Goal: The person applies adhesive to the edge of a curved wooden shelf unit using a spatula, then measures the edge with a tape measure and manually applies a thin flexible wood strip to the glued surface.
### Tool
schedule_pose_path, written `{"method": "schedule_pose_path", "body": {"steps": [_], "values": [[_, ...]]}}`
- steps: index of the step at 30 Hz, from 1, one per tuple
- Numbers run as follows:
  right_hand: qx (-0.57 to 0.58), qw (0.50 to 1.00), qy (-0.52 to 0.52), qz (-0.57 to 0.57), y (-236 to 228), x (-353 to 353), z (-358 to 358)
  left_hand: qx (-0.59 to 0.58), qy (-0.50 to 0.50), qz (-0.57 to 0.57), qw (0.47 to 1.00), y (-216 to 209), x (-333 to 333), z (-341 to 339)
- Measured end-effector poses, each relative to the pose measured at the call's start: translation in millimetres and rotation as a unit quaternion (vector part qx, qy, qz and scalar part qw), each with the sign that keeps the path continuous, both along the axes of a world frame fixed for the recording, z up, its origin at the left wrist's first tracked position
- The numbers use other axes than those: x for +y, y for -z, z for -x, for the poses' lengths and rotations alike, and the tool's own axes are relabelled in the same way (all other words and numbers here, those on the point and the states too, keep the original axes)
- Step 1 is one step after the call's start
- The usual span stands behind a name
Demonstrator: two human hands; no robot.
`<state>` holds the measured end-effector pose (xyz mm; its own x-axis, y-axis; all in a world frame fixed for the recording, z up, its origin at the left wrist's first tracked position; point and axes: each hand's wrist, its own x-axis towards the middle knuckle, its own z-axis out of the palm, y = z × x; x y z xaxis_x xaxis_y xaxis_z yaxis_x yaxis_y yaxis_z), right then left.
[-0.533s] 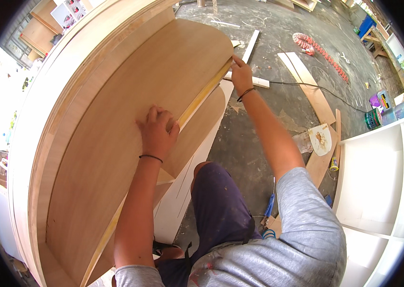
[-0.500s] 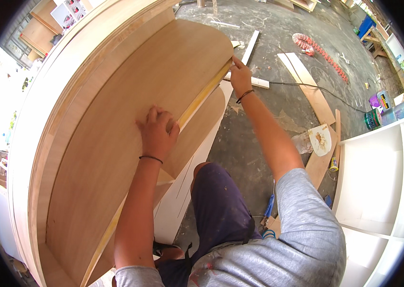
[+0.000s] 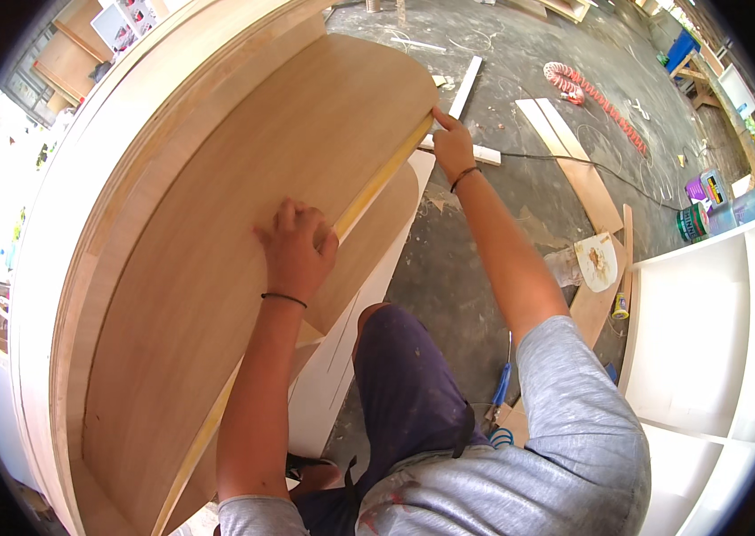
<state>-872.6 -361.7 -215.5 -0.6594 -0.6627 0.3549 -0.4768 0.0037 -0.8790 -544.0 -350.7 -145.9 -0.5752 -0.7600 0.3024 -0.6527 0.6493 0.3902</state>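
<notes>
A large plywood shelf panel (image 3: 261,179) with a rounded far end lies within a curved wooden cabinet frame (image 3: 91,259). Along its front edge runs a yellow strip (image 3: 386,177); what it is made of cannot be told. My left hand (image 3: 298,246) rests on the panel near that edge, fingers bent and apart, fingertips against the wood. My right hand (image 3: 454,147) grips the panel's far right corner, thumb on the edge and the other fingers partly hidden. Below, a second wooden panel (image 3: 368,237) shows, with a white board (image 3: 333,393) under it.
Wood strips (image 3: 574,165) and a coiled red hose (image 3: 565,76) lie on the grey floor, crossed by a black cable (image 3: 533,158). Paint cans (image 3: 692,221) stand at right beside a white shelf unit (image 3: 690,330). A blue-handled tool (image 3: 502,384) lies near my knee.
My right hand has shifted very slightly at the panel's corner, with the wrist a little farther right. My left hand stays in almost the same place on the panel.
</notes>
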Motion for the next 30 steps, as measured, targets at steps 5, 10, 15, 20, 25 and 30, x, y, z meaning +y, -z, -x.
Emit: {"method": "schedule_pose_path", "body": {"steps": [5,10,15,20,25,30], "values": [[-0.049,0.989,-0.019,-0.136,-24,-5,-25,0.002,0.007,0.031,0.999,6,-5,-12],[-0.312,0.943,-0.088,-0.078,-55,10,-50,0.002,0.014,0.058,0.998,6,-11,-13],[-0.325,0.938,-0.079,-0.089,-48,7,-32,0.034,0.026,0.028,0.999,5,-6,-7],[-0.248,0.960,-0.053,-0.116,-41,-6,-38,0.019,0.014,0.069,0.997,4,-5,-13],[-0.064,0.997,-0.022,-0.035,31,-18,16,0.039,0.043,0.033,0.998,12,-6,4],[-0.102,0.984,-0.051,-0.136,-41,11,-44,0.018,0.022,0.041,0.999,13,-10,-11]]}}
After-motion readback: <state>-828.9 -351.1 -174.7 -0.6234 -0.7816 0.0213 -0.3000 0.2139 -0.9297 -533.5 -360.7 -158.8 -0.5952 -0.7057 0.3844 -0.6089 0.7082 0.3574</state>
